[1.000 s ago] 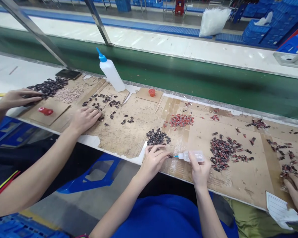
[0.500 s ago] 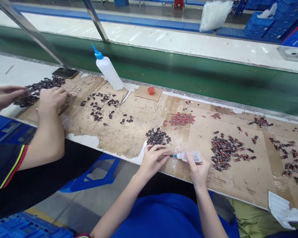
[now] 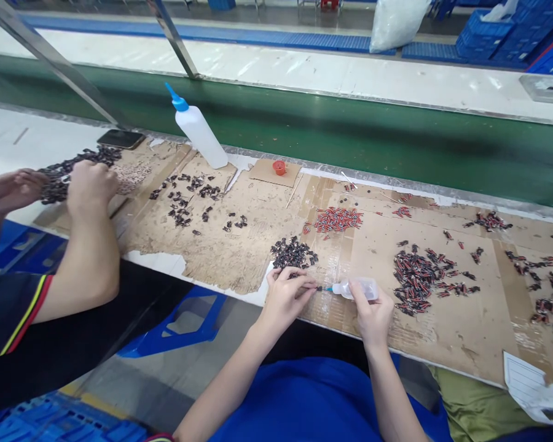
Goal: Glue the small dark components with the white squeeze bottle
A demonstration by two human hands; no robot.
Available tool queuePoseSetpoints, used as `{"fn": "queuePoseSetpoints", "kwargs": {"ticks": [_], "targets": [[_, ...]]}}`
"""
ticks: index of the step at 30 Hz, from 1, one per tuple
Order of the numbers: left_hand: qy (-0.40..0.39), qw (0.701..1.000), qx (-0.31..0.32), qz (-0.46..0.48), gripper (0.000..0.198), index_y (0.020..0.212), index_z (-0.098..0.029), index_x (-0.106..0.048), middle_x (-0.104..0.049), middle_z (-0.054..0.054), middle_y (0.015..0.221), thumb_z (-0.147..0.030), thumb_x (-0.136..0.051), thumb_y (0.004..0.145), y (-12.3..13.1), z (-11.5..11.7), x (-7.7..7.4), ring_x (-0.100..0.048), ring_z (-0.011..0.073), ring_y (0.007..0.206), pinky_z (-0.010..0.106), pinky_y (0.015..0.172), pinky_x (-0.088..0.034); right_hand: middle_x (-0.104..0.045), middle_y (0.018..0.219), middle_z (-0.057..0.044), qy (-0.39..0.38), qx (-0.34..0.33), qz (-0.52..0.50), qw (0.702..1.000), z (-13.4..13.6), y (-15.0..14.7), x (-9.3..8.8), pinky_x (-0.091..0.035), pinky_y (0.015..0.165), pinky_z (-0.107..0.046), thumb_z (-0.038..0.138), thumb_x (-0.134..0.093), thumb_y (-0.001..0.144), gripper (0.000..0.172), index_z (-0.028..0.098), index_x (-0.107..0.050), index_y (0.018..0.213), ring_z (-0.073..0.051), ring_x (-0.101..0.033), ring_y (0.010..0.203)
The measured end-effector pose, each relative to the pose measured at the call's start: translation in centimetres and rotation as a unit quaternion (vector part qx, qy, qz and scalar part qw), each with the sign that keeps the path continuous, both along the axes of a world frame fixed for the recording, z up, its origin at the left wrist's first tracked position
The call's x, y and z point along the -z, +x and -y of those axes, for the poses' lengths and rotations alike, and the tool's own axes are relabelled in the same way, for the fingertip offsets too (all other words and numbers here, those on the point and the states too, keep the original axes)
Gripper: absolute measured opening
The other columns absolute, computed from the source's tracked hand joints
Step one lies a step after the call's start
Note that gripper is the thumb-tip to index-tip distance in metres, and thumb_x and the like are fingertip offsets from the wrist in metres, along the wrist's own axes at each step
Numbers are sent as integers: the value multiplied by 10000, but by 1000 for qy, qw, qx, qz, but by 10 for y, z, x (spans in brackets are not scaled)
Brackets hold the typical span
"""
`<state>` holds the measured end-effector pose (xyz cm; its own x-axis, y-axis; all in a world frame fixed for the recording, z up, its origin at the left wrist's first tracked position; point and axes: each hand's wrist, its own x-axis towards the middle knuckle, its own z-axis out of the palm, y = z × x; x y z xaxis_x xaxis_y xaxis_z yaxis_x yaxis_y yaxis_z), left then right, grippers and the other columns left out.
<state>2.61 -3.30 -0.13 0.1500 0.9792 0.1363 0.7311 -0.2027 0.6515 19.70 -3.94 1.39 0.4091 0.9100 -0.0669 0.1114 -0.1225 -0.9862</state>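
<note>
My left hand point(image 3: 288, 293) pinches a small black part point(image 3: 319, 288) between thumb and fingertips, just in front of a pile of black parts point(image 3: 294, 253). In my right hand point(image 3: 373, 310) is a small clear squeeze bottle point(image 3: 360, 288), lying almost level, its blue tip pointing left at the pinched part. Whether tip and part touch is too small to tell. Beyond my hands lies a heap of red parts point(image 3: 338, 220). Right of the bottle is a larger heap of black-and-red parts point(image 3: 417, 279).
A large white bottle with a blue nozzle point(image 3: 203, 136) stands tilted at the back, near a red cap point(image 3: 279, 167) on cardboard. At left, a co-worker's hands point(image 3: 90, 187) handle black parts beside a phone point(image 3: 121, 139). A green belt point(image 3: 313, 123) runs behind.
The bottle in my right hand has shifted slightly right, its tip a little farther from my left fingers. The co-worker's hands have moved slightly. The view has shifted a little.
</note>
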Motion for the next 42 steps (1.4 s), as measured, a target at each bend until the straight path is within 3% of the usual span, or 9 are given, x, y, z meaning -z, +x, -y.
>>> {"fn": "queuePoseSetpoints", "kwargs": {"ticks": [11, 18, 23, 26, 29, 31, 34, 37, 42], "targets": [[2, 1000, -4, 10, 124, 874, -253, -706, -768, -8, 793, -158, -710, 794, 0, 1, 3, -656, 219, 971, 455, 965, -285, -684, 581, -44, -1, -31, 17, 999, 1, -1, 2, -487, 510, -287, 455, -703, 692, 303, 164, -683, 611, -189, -606, 538], [-10, 1000, 0, 12, 101, 855, -254, -712, -763, -9, 799, -172, -706, 796, -1, 0, 4, -645, 214, 950, 455, 966, -283, -675, 591, -38, 6, 9, 14, 1000, 2, -2, 7, -483, 528, -287, 458, -703, 696, 303, 164, -675, 630, -184, -596, 553], [-3, 1000, 18, 11, 157, 943, -271, -716, -761, -1, 854, -168, -650, 844, -2, -2, 6, -617, 206, 934, 425, 911, -320, -671, 655, -50, 11, 28, 10, 999, -4, 21, 8, -475, 588, -308, 514, -696, 687, 356, 160, -654, 685, -195, -600, 609], [21, 999, 44, 23, 193, 964, -284, -721, -749, 11, 884, -171, -585, 888, -4, -1, 6, -592, 205, 929, 402, 871, -348, -678, 792, -67, -5, 26, 134, 991, -13, 39, -3, -468, 673, -341, 576, -706, 658, 484, 171, -657, 916, -228, -603, 722], [37, 997, 42, 53, 215, 957, -272, -720, -731, 27, 892, -185, -527, 922, -10, 1, 3, -575, 208, 939, 385, 858, -379, -640, 998, -156, -2, 78, 332, 940, -27, 46, -18, -425, 818, -439, 613, -709, 653, 607, 174, -632, 1064, -314, -559, 931], [47, 995, 37, 77, 229, 953, -262, -714, -727, 37, 897, -196, -495, 939, -15, 2, 0, -577, 212, 949, 386, 867, -402, -587, 1112, -208, 42, 89, 409, 907, -41, 40, -25, -365, 898, -500, 594, -666, 725, 538, 175, -652, 1062, -361, -493, 1055], [65, 991, 33, 110, 238, 953, -255, -709, -736, 43, 912, -201, -477, 947, -22, 2, -1, -597, 223, 990, 402, 891, -429, -632, 965, -155, 91, -32, 404, 910, -71, 19, -22, -343, 907, -496, 529, -575, 835, 341, 225, -711, 905, -330, -508, 997], [82, 988, 17, 126, 221, 986, -256, -711, -745, 41, 901, -205, -501, 938, -27, 1, -2, -623, 222, 971, 407, 872, -459, -659, 755, -82, 60, -155, 375, 912, -103, -6, -4, -336, 889, -461, 468, -578, 853, 296, 228, -689, 720, -257, -551, 822], [100, 982, -37, 154, 186, 990, -244, -719, -745, 48, 908, -232, -549, 917, -27, 0, -8, -650, 212, 911, 398, 846, -499, -598, 610, -57, 19, -146, 366, 919, -126, -24, 17, -357, 842, -435, 483, -639, 802, 366, 234, -589, 538, -255, -525, 806]]}}
